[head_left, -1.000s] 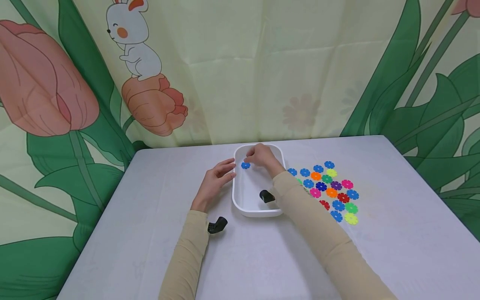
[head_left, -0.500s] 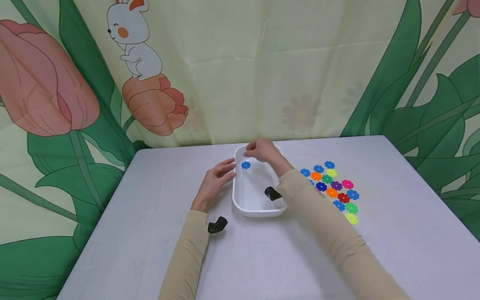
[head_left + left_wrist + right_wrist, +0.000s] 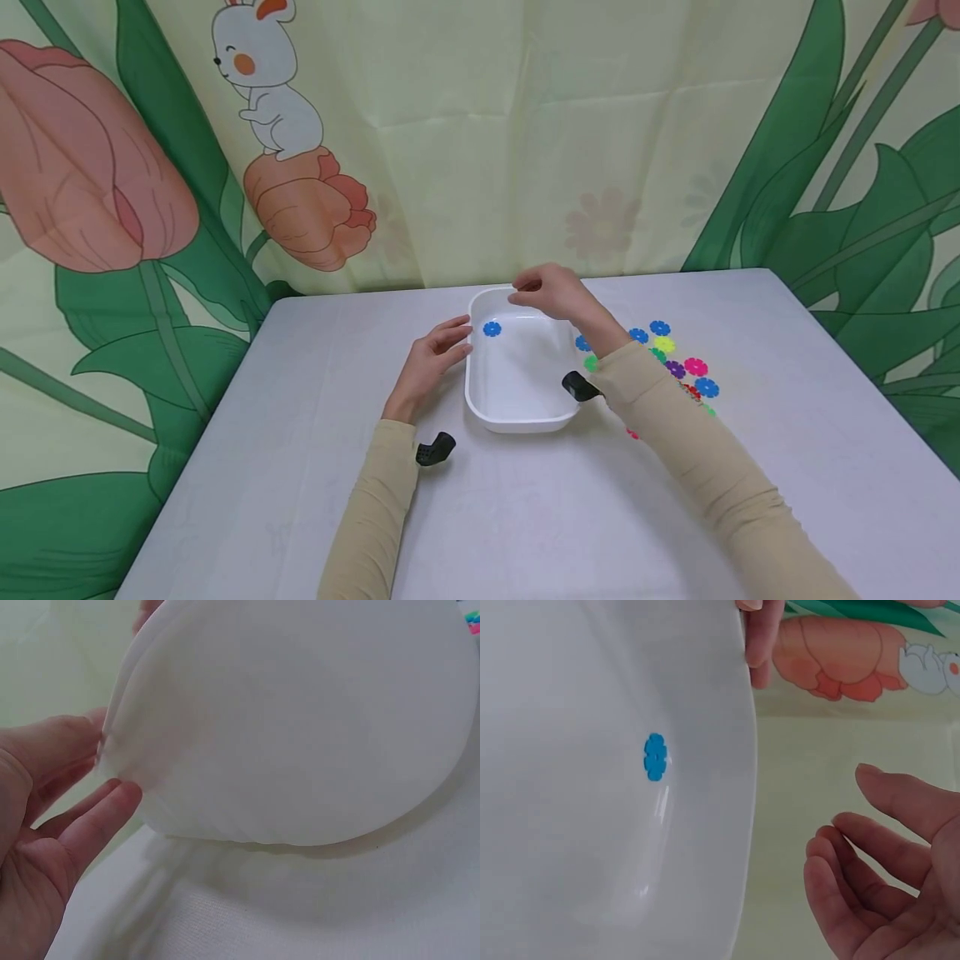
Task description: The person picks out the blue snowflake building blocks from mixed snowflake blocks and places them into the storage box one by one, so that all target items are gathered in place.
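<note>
A white tray lies on the table, with one blue flower-shaped plastic disc on its floor near the far left corner. My left hand rests its fingertips against the tray's left outer side. In the left wrist view, the fingers of that hand are extended and lightly touch the white wall. Over the tray's far right part hovers my right hand. The right wrist view has its thumb apart from bent, relaxed fingers, holding nothing; the blue disc appears there too.
Right of the tray, several flower-shaped discs lie scattered, such as a pink one and a yellow one; my right sleeve hides part of them. A printed curtain hangs behind the table's far edge.
My right hand has lifted from beside the blue disc and moved right toward the tray's far right corner. The disc stays in the tray, and my left hand has stayed put.
</note>
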The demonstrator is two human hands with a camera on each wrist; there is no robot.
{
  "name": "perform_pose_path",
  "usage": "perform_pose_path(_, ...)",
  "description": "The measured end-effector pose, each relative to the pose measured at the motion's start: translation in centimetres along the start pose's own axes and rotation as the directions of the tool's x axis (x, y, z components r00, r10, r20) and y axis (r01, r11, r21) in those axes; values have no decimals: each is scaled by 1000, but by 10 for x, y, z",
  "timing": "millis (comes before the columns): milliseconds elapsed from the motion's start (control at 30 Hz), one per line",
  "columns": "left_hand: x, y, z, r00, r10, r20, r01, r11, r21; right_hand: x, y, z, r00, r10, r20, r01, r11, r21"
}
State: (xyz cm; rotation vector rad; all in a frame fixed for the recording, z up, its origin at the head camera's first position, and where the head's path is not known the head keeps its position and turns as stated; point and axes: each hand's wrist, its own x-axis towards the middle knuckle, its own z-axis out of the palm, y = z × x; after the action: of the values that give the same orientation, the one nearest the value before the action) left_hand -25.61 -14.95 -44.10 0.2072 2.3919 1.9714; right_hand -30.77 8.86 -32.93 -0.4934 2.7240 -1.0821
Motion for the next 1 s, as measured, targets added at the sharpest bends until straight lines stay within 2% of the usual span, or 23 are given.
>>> perform_pose_path(233,0,0,0,1000,-11,-6,11,1000,8,-24,17,-24,998,10,-55,-9,1000,25)
perform_pose_path(400,-1,1,1,999,-34,-9,34,999,17,-44,30,-39,994,71,-81,-68,997,36)
perform_pose_path(633,-1,0,0,1000,-16,-14,16,999,28,-74,56,-58,989,89,-122,-82,995,60)
perform_pose_path(800,-1,-1,0,1000,-14,-9,14,1000,26,-95,76,-66,983,117,-144,-111,993,49)
perform_pose_path(1000,-1,-2,0,1000,-23,-7,23,1000,20,-116,98,-72,985,120,-124,-122,992,-12)
